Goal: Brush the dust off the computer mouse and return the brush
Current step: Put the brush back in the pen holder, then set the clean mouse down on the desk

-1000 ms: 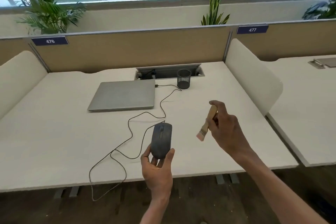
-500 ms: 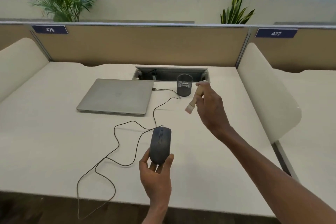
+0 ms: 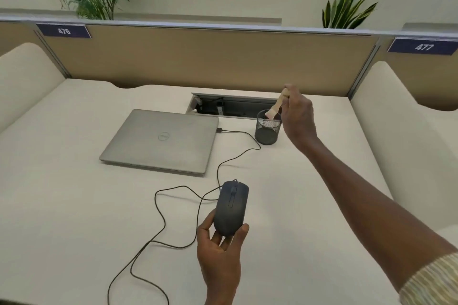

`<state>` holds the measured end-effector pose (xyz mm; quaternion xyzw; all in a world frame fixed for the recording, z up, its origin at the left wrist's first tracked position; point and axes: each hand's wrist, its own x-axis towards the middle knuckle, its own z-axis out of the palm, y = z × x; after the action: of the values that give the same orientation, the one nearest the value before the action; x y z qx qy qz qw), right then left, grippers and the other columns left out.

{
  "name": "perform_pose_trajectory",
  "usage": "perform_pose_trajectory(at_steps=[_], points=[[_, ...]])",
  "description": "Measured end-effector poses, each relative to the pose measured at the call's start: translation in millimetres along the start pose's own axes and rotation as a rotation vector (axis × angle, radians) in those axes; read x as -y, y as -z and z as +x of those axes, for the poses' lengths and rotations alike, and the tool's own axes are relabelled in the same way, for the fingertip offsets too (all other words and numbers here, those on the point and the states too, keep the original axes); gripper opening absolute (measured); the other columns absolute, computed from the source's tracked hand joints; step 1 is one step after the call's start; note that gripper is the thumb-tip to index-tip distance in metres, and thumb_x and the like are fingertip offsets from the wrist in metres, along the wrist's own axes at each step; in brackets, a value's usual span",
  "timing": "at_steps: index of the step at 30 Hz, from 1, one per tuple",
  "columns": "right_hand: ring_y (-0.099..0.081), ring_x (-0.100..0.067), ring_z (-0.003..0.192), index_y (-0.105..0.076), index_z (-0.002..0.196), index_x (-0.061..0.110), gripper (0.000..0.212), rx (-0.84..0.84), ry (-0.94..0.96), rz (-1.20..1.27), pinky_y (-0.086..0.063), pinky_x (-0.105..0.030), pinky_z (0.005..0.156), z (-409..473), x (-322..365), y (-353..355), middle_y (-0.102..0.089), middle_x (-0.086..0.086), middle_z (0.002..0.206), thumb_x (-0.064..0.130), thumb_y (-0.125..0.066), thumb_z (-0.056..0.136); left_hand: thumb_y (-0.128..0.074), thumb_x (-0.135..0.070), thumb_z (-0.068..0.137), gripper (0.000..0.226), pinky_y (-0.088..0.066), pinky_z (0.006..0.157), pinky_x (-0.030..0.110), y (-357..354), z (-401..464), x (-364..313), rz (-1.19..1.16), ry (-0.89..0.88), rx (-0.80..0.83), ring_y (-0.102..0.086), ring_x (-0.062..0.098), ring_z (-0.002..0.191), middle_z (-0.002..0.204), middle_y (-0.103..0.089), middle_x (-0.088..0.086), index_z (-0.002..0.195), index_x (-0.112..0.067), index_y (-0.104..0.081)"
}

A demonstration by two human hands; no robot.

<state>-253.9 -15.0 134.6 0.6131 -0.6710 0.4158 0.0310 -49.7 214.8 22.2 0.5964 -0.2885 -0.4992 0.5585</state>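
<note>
Head-worn wide view, forward-down over the desk (image 3: 74, 205).

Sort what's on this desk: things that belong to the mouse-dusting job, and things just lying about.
Job: mouse in left hand; brush in right hand; mesh cup under the bristles.

Lying about: closed laptop, cable tray, desk number plates.

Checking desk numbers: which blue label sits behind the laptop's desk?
The label reading 476, on the divider's left end; the 477 label belongs to the neighbouring desk rightward.

Your right hand (image 3: 297, 116) holds the brush (image 3: 276, 106), bristles dipping into the mesh cup (image 3: 267, 131) near the counter's (image 3: 74, 205) far edge; your left hand (image 3: 220, 255) grips the mouse (image 3: 231, 208).
</note>
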Motion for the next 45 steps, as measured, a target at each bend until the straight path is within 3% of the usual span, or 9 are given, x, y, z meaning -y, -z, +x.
perform_pose_trajectory(at_steps=[6, 10, 15, 26, 29, 33, 37, 41, 45], points=[[-0.057, -0.037, 0.083, -0.058, 0.123, 0.009, 0.031, 0.158, -0.052, -0.257, -0.035, -0.036, 0.062, 23, -34, -55, -0.064, -0.023, 0.089, 0.002, -0.042, 0.098, -0.09, 0.008, 0.061, 0.07, -0.062, 0.077, 0.022, -6, 22, 9, -0.015, 0.01, 0.009, -0.077, 0.02, 0.091, 0.1, -0.078, -0.009, 0.113, -0.03, -0.062], [-0.056, -0.041, 0.097, -0.059, 0.118, 0.007, 0.025, 0.252, -0.035, -0.352, -0.046, -0.045, 0.075, 23, -50, -77, -0.064, -0.027, 0.097, 0.002, -0.046, 0.098, -0.09, 0.012, 0.059, 0.072, -0.06, 0.071, 0.018, -7, 27, 15, -0.019, 0.025, 0.024, -0.077, 0.018, 0.093, 0.101, -0.078, -0.012, 0.113, -0.028, -0.063], [-0.049, -0.04, 0.101, -0.057, 0.121, 0.01, 0.025, 0.362, -0.056, -0.346, -0.038, -0.045, 0.079, 20, -63, -91, -0.061, -0.024, 0.099, 0.007, -0.044, 0.1, -0.093, 0.007, 0.053, 0.075, -0.061, 0.069, 0.02, -7, 26, 22, 0.003, 0.044, 0.015, -0.077, 0.018, 0.092, 0.101, -0.077, -0.016, 0.111, -0.03, -0.064], [-0.04, -0.044, 0.128, -0.036, 0.154, 0.01, 0.054, 0.441, -0.147, -0.279, -0.038, -0.054, 0.104, 27, -69, -88, -0.048, -0.022, 0.143, 0.011, -0.048, 0.101, -0.093, 0.01, 0.053, 0.075, -0.061, 0.07, 0.021, -14, 22, 30, -0.03, 0.048, 0.026, -0.077, 0.021, 0.093, 0.102, -0.078, -0.01, 0.112, -0.028, -0.065], [-0.041, -0.043, 0.129, -0.041, 0.15, 0.003, 0.052, 0.339, -0.142, -0.193, -0.035, -0.048, 0.109, 17, -60, -71, -0.049, -0.025, 0.139, 0.009, -0.053, 0.1, -0.092, 0.009, 0.056, 0.073, -0.06, 0.071, 0.02, -15, 21, 30, -0.065, 0.034, 0.033, -0.077, 0.022, 0.095, 0.105, -0.078, -0.007, 0.113, -0.027, -0.065], [-0.062, -0.037, 0.103, -0.073, 0.113, -0.002, 0.023, 0.18, -0.253, 0.071, -0.045, -0.039, 0.092, -33, -35, -33, -0.069, -0.022, 0.11, 0.008, -0.059, 0.097, -0.095, -0.005, 0.058, 0.069, -0.059, 0.07, 0.017, -18, 18, 25, -0.074, 0.026, 0.03, -0.077, 0.015, 0.093, 0.105, -0.077, -0.013, 0.114, -0.03, -0.062], [-0.064, -0.035, 0.078, -0.071, 0.084, -0.004, 0.029, 0.346, -0.415, 0.142, -0.047, -0.039, 0.076, -124, -16, 3, -0.072, -0.019, 0.081, 0.018, -0.059, 0.097, -0.093, -0.006, 0.065, 0.064, -0.057, 0.068, 0.013, -24, 14, 26, -0.054, 0.031, 0.025, -0.076, 0.009, 0.092, 0.104, -0.075, -0.022, 0.113, -0.032, -0.06], [-0.071, -0.03, 0.083, -0.072, 0.088, -0.004, 0.031, 0.543, -0.624, 0.309, -0.059, -0.044, 0.08, -202, -4, 22, -0.074, -0.016, 0.084, 0.022, -0.06, 0.099, -0.093, -0.01, 0.067, 0.062, -0.058, 0.069, 0.015, -28, 10, 30, -0.015, 0.034, 0.009, -0.076, 0.008, 0.093, 0.102, -0.075, -0.02, 0.113, -0.035, -0.059], [-0.075, -0.007, 0.093, -0.074, 0.12, 0.012, 0.024, 0.587, -0.84, 0.599, -0.059, -0.018, 0.079, -234, 4, 26, -0.077, -0.001, 0.112, 0.018, -0.059, 0.102, -0.092, -0.011, 0.068, 0.061, -0.059, 0.072, 0.017, -29, 7, 36, 0.027, 0.028, 0.008, -0.075, 0.005, 0.095, 0.113, -0.071, -0.013, 0.116, -0.03, -0.059]])
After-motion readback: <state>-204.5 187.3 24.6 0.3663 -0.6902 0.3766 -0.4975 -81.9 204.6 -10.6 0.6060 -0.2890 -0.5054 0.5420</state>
